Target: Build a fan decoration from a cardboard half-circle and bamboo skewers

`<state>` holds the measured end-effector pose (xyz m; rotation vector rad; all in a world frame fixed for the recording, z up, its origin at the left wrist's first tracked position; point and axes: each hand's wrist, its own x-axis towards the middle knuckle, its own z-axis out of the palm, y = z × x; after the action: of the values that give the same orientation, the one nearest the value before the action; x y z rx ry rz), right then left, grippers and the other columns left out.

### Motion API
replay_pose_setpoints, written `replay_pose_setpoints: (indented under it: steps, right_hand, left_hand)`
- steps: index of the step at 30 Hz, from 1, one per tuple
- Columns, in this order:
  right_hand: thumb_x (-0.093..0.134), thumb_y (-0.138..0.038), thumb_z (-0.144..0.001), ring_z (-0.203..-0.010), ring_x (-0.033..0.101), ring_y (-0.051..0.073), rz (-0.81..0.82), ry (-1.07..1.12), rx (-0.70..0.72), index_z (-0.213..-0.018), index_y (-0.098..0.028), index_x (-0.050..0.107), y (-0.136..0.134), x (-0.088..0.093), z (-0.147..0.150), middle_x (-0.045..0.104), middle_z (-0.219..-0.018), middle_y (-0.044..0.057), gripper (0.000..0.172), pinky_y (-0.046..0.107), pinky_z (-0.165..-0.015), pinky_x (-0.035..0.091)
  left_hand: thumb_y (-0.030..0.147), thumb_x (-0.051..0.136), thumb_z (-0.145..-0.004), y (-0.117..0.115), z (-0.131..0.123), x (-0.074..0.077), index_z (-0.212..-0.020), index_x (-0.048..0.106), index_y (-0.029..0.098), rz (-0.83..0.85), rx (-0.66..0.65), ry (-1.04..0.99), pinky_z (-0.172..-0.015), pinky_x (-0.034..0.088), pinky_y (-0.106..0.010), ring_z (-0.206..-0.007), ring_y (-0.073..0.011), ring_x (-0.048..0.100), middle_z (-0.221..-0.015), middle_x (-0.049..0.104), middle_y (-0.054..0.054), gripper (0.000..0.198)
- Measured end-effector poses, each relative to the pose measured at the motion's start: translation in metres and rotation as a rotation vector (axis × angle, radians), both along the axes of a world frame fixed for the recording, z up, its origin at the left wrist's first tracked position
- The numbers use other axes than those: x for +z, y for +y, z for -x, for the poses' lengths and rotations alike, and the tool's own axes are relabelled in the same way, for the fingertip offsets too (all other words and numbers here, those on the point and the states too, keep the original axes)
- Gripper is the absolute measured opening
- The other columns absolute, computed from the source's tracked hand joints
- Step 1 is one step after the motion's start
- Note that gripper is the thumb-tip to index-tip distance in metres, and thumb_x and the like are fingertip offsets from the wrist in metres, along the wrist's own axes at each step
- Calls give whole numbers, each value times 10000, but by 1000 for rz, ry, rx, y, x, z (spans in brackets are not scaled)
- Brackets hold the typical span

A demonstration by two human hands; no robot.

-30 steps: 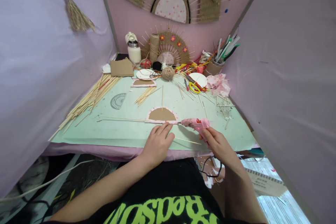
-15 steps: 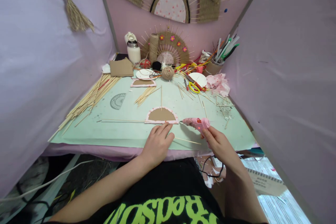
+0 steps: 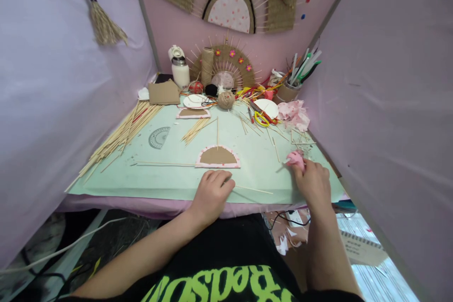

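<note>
My right hand (image 3: 311, 180) is closed round a pink glue gun (image 3: 294, 158), near the right edge of a pale green mat (image 3: 159, 174). My left hand (image 3: 211, 189) lies on the mat with fingers loosely bent, holding nothing, just below a brown half-round card with a pink rim (image 3: 217, 156). A thin stick (image 3: 217, 131) points up from the top of that card. A long stick (image 3: 163, 164) runs left from the card's base. Another stick (image 3: 253, 189) lies between my hands.
A heap of long sticks (image 3: 120, 134) lies at the left. A small stick bundle (image 3: 195, 128), a protractor (image 3: 159, 137), a second half-round card (image 3: 193, 113), a twine ball (image 3: 226, 99), scissors (image 3: 261, 118), a white bottle (image 3: 180, 70) and a cup of pens (image 3: 288, 88) crowd the back. Cloth walls close both sides.
My right hand has carried the glue gun away from the card's right corner to the right side of the mat. My left hand has stayed in place.
</note>
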<state>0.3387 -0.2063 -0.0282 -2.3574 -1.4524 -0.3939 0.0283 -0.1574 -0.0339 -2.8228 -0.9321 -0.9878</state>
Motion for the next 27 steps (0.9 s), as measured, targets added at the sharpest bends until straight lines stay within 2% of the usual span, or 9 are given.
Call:
replay_pose_setpoints:
  steps: [3, 5, 8, 10, 12, 14, 17, 20, 27]
  right_hand:
    - [472, -422, -902, -977, 537, 385, -20, -24, -33, -1104, -72, 663, -5, 5, 6, 605, -1059, 266, 447, 538, -798, 432]
    - [473, -390, -916, -1080, 523, 394, -151, -20, 36, -1188, -102, 630, -11, 20, 25, 578, -1175, 257, 427, 572, -872, 427]
    - [438, -307, -957, -1182, 528, 317, -246, 83, 417, -1324, -189, 526, -17, 42, 69, 585, -1234, 177, 395, 520, -995, 426]
    - [447, -265, -963, -1172, 557, 273, -106, 153, 711, -1377, -231, 471, -15, 45, 98, 601, -1249, 138, 416, 461, -989, 468]
    - [427, -198, -960, -1180, 560, 260, -14, 165, 835, -1404, -229, 442, -8, 37, 119, 583, -1294, 136, 446, 435, -972, 489]
    - [365, -116, -950, -1057, 612, 246, -3, 145, 835, -1391, -197, 459, 1, 23, 125, 634, -1194, 140, 458, 410, -899, 517]
    - [366, -78, -924, -892, 624, 240, -4, 111, 770, -1253, -170, 579, 11, 10, 112, 678, -968, 115, 402, 385, -817, 516]
    - [377, -68, -900, -880, 602, 239, -43, 106, 656, -1120, -186, 648, 15, 10, 92, 661, -938, 107, 368, 368, -790, 498]
    - [405, -119, -918, -856, 558, 222, -203, 172, 603, -1070, -204, 696, 26, 15, 94, 582, -931, 104, 339, 348, -746, 484]
  left_hand:
    - [93, 435, -930, 3, -1, 4, -886, 661, 194, -3, 39, 17, -689, 401, -305, -746, -165, 525, -797, 624, -37, 251]
    - [108, 422, -944, 6, -4, 6, -909, 668, 194, -23, 60, 32, -645, 377, -303, -701, -168, 484, -748, 585, -34, 263]
    - [136, 400, -966, 9, -13, 5, -944, 668, 188, -20, 52, 29, -648, 386, -305, -700, -172, 468, -752, 564, -37, 274]
    - [168, 406, -976, 10, -20, 5, -948, 662, 177, 5, 27, 26, -670, 411, -310, -727, -178, 485, -771, 567, -42, 258]
    - [190, 416, -979, 10, -24, 6, -920, 654, 164, 30, 4, 21, -688, 434, -314, -755, -184, 514, -784, 577, -45, 246]
    - [183, 422, -977, 11, -24, 7, -957, 647, 154, 33, 1, -9, -718, 460, -321, -796, -190, 554, -835, 613, -59, 228]
    - [191, 452, -966, 13, -20, 9, -1186, 583, 140, 20, 68, -76, -879, 481, -390, -1037, -238, 592, -1102, 651, -129, 262]
    - [197, 455, -957, 18, -14, 5, -1326, 479, 124, 51, 108, -58, -1036, 430, -445, -1297, -272, 488, -1342, 567, -181, 377]
    - [247, 461, -961, 28, 2, -9, -1361, 465, 103, 144, 133, 151, -1054, 446, -452, -1301, -273, 519, -1357, 580, -193, 425]
